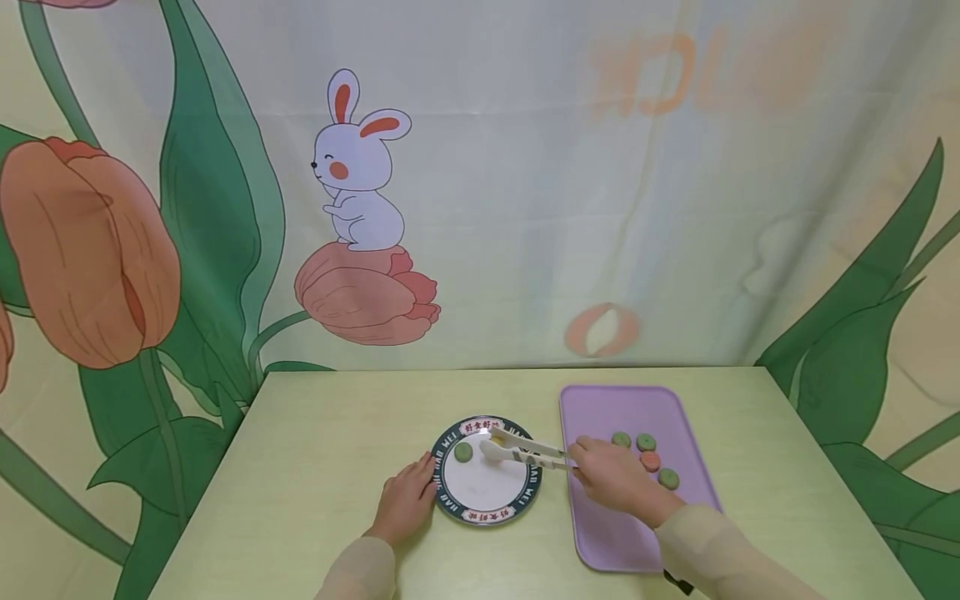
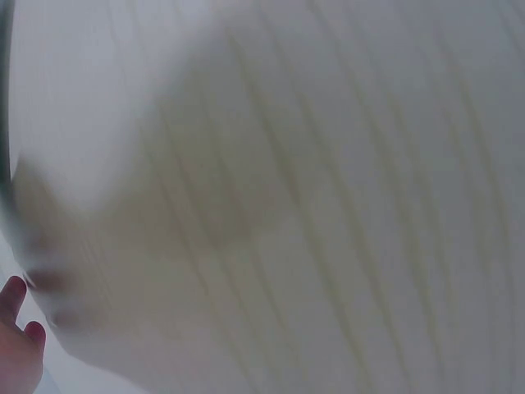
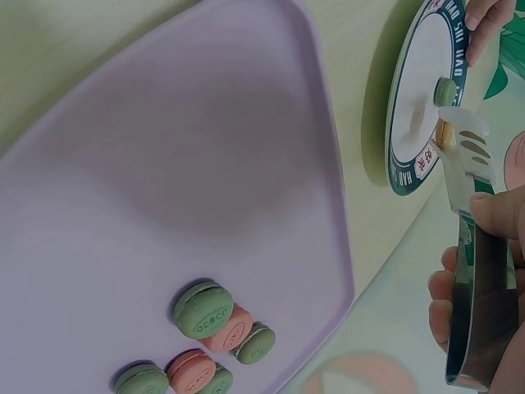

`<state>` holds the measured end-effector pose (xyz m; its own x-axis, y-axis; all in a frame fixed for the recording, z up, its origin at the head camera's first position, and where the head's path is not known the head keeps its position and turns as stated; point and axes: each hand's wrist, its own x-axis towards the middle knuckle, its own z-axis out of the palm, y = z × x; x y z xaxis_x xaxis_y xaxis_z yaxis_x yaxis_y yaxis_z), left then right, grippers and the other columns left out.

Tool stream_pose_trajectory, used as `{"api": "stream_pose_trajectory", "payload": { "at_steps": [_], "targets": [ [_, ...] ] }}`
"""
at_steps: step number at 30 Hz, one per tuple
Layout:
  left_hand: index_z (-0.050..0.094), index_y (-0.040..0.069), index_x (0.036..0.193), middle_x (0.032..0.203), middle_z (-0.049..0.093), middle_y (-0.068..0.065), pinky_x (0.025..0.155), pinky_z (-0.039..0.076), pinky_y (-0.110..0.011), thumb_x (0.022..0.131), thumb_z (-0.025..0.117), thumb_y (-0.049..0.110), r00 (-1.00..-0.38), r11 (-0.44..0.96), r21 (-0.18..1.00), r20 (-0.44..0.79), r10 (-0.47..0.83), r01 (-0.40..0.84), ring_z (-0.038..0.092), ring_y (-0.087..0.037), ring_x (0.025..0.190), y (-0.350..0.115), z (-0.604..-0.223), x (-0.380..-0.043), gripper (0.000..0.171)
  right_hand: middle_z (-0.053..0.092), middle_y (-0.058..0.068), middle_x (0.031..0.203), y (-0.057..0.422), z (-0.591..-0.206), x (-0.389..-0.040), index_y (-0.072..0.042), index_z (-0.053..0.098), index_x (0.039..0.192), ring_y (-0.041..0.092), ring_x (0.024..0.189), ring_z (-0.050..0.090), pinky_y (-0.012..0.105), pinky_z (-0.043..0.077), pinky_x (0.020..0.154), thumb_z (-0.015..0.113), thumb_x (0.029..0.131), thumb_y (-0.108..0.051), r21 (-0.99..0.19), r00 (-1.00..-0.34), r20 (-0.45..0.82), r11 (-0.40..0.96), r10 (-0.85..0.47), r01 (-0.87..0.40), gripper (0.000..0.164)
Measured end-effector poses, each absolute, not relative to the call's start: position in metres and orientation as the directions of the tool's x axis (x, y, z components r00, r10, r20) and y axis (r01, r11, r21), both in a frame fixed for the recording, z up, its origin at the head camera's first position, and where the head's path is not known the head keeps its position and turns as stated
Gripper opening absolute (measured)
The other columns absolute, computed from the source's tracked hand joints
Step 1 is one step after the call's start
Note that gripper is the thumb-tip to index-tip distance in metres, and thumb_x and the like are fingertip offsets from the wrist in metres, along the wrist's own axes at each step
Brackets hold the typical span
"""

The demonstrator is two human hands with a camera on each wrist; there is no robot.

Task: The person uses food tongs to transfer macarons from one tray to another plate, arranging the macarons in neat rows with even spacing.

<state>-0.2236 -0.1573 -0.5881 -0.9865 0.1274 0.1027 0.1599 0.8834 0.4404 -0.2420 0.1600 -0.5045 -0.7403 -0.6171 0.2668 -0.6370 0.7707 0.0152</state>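
My right hand [image 1: 611, 473] grips a pair of tongs [image 1: 532, 454], whose white tips reach over the round plate [image 1: 487, 493]. In the right wrist view, a small orange-tan piece [image 3: 444, 133] shows between the tips of the tongs; the head view does not reveal it. A green macaron [image 1: 463, 452] sits on the plate's left part, beside the tips. My left hand [image 1: 406, 500] rests on the table with its fingers touching the plate's dark patterned rim. Only some of its fingers show at the lower left of the left wrist view.
Right of the plate lies a purple tray [image 1: 622, 542]. Green macarons [image 3: 203, 310] and pink macarons [image 3: 192, 372] are grouped on it, partly behind my right hand in the head view. A printed curtain [image 1: 510, 208] hangs along the table's back edge.
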Motion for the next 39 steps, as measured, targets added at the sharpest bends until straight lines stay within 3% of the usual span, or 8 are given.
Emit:
{"api": "stream_pose_trajectory", "payload": {
  "at_steps": [10,29,39],
  "targets": [
    [0.046,0.004,0.128,0.136,0.043,-0.01,0.092,0.035,-0.049,0.089,0.047,0.023,-0.984,0.887,0.429,0.115,0.134,0.171,0.042,-0.032,0.122,-0.158,-0.588,-0.225,0.043,0.051,-0.004,0.073,0.151,-0.503,-0.243,-0.011,0.057,0.084,0.009,0.057,0.044,0.019,0.035,0.045,0.064,0.076,-0.017,-0.01,-0.778,0.191,0.792,-0.598,-0.611,0.012],
    [0.045,0.005,0.129,0.137,0.041,-0.01,0.094,0.033,-0.05,0.089,0.047,0.022,-0.987,0.883,0.442,0.087,0.131,0.157,0.04,-0.032,0.123,-0.159,-0.59,-0.226,0.043,0.051,-0.003,0.073,0.141,-0.508,-0.245,-0.011,0.054,0.078,0.012,0.059,0.048,0.024,0.038,0.047,0.065,0.075,-0.015,-0.013,-0.767,0.176,0.778,-0.617,-0.628,0.012],
    [0.045,0.006,0.13,0.138,0.04,-0.009,0.094,0.033,-0.049,0.089,0.046,0.023,-0.989,0.881,0.449,0.078,0.126,0.148,0.04,-0.032,0.123,-0.159,-0.592,-0.226,0.044,0.049,-0.004,0.074,0.14,-0.509,-0.245,-0.012,0.054,0.081,0.011,0.059,0.045,0.023,0.035,0.045,0.064,0.076,-0.018,-0.036,-0.8,0.131,0.804,-0.585,-0.594,0.013]
  ]
}}
